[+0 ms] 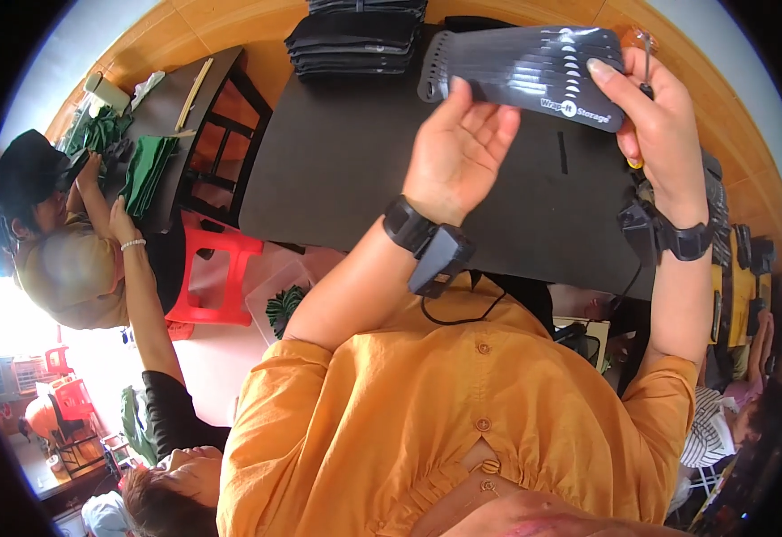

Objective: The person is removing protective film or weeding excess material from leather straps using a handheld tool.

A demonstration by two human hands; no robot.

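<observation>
My right hand [664,121] grips a fanned stack of dark grey printed cards [521,72] with scalloped ends and a row of pale half-round cut-outs. Its thumb presses on the front, over the right end of the stack. A thin metal rod with an orange part [643,45] shows beside that hand; its kind is unclear. My left hand [458,157] is palm up at the stack's lower left edge, its thumb and fingers apart. The thumb tip overlaps the edge of the cards; I cannot tell whether the fingertips touch them.
Piles of black flat pieces [355,40] stand at the far edge of the dark table [382,170]. A short black strip [562,152] lies on it. At left, co-workers sit by a second table with green folded fabric [148,174] and a red stool [216,273].
</observation>
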